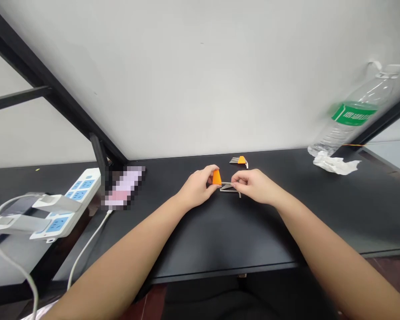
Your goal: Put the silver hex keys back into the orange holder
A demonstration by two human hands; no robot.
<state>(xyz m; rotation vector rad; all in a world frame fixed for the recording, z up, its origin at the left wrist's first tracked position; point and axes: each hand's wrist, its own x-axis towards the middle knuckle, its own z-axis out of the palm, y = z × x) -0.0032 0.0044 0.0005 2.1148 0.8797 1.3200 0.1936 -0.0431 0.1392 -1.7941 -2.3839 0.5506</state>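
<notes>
- Power strip (75,195): white with blue sockets, far left. A white cable (86,246) trails below it.
- Counter (220,240): black, carries everything that follows.
- Left hand (196,189): closed around the orange key holder (216,177) at mid-counter.
- Hex keys (229,186): stick out of the holder, long axis roughly left to right, pointing at the right hand.
- Right hand (256,184): fingertips pinched on the keys' free ends.
- Second key set (239,160): just beyond both hands, nearer the right, untouched.
- Crumpled tissue (335,163) and plastic bottle (353,115): far right, well apart.
</notes>
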